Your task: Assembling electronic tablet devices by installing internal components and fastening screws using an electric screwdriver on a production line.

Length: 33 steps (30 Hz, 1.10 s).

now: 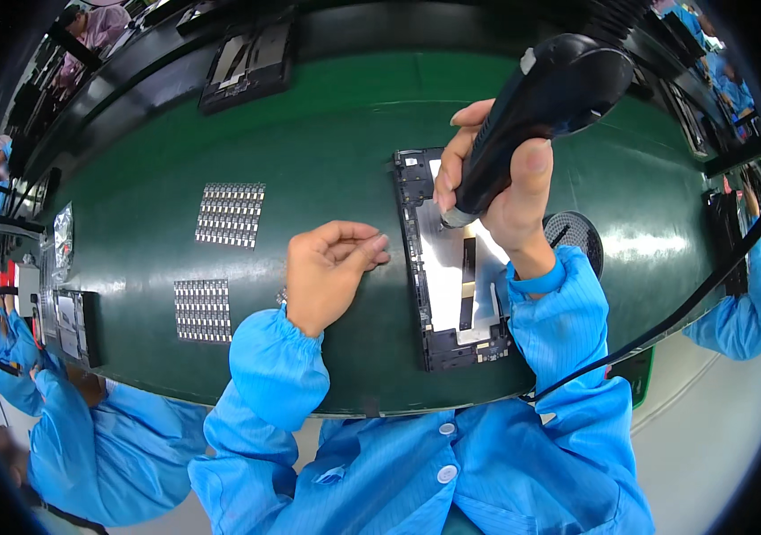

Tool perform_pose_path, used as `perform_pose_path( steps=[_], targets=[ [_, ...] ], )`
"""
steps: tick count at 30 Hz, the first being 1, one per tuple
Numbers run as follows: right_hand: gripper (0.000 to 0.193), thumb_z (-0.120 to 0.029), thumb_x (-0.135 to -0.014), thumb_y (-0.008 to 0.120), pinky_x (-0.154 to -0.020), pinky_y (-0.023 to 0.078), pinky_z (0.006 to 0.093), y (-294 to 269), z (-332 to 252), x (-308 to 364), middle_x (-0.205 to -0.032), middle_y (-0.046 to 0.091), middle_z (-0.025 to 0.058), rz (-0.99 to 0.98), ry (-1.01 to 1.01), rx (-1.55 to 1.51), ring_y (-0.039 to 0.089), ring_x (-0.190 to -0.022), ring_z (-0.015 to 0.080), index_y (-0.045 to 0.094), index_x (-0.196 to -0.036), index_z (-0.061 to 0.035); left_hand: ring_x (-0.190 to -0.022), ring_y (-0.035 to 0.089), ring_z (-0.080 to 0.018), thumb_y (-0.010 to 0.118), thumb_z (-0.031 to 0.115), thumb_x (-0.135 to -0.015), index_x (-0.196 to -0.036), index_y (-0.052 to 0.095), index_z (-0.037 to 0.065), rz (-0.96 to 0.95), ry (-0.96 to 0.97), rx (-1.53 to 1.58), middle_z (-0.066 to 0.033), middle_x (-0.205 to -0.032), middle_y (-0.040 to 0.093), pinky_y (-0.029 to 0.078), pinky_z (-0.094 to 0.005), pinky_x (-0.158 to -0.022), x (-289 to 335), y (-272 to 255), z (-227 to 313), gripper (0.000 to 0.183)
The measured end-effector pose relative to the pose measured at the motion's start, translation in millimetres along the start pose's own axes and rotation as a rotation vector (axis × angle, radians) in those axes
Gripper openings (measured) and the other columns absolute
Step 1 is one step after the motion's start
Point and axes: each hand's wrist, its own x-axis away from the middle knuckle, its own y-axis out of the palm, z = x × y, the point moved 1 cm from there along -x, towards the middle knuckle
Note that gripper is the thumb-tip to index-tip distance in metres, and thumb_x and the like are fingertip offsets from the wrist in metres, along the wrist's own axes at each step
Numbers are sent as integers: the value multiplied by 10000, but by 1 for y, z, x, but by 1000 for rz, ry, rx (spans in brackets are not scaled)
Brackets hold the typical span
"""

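Note:
My right hand (521, 192) is wrapped round a black electric screwdriver (551, 94), which tilts with its tip end down over an opened tablet-like device (438, 276). The device has a black frame with small circuit parts and a bare silver plate in the middle. The tool's tip is near the plate's upper part; whether it touches I cannot tell. To the left of the device, my left hand (325, 276) hovers over the table with thumb and fingers pinched together. Anything between those fingertips is too small or hidden to make out.
Two sheets of small circuit boards (230, 215) (203, 311) lie on the green table (336, 160). A round dark perforated dish (584, 236) sits behind my right wrist. Another opened device (246, 67) stands at the back. A black cable (666, 316) crosses at right. Co-workers sit on both sides.

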Motion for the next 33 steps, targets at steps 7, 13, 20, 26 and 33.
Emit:
perform_pose_path(
  steps=[7, 13, 20, 26, 33],
  targets=[
    [856, -731, -756, 531, -469, 456, 247, 4, -16, 2, -631, 561, 103, -1, -17, 89, 570, -511, 148, 503, -1065, 67, -690, 643, -111, 689, 63, -819, -917, 641, -63, -126, -10, -114, -87, -780, 673, 503, -216, -599, -22, 17, -2, 166],
    [898, -787, -752, 424, -497, 488, 307, 11, -21, 3, -659, 552, 117, -106, -18, 142, 577, -533, 204, 446, -1138, 24, -656, 605, -78, 687, 64, -827, -892, 647, -51, -175, 122, -289, -52, -763, 657, 482, -198, -593, -34, 20, -10, 139],
    [889, -794, -759, 402, -499, 494, 321, 23, -4, 0, -664, 547, 121, -161, 45, 198, 573, -534, 204, 424, -1139, 10, -603, 612, -96, 723, 60, -767, -837, 646, -41, -128, -52, -151, -82, -716, 660, 479, -216, -499, -36, 19, -1, 145],
    [801, -649, -782, 584, -465, 459, 252, 25, 6, -1, -635, 566, 122, -57, 4, 30, 563, -508, 149, 510, -1053, 101, -595, 643, -126, 692, 59, -790, -834, 637, -39, -221, -189, -164, -87, -717, 657, 488, -236, -443, -44, 14, 1, 120],
    [888, -799, -746, 422, -495, 487, 314, 22, 7, -1, -654, 539, 110, -127, 83, 178, 560, -526, 195, 430, -1130, 2, -602, 648, -130, 676, 53, -797, -822, 635, -39, -222, -197, -171, -90, -719, 658, 498, -239, -454, -45, 15, 0, 103]
  ],
)
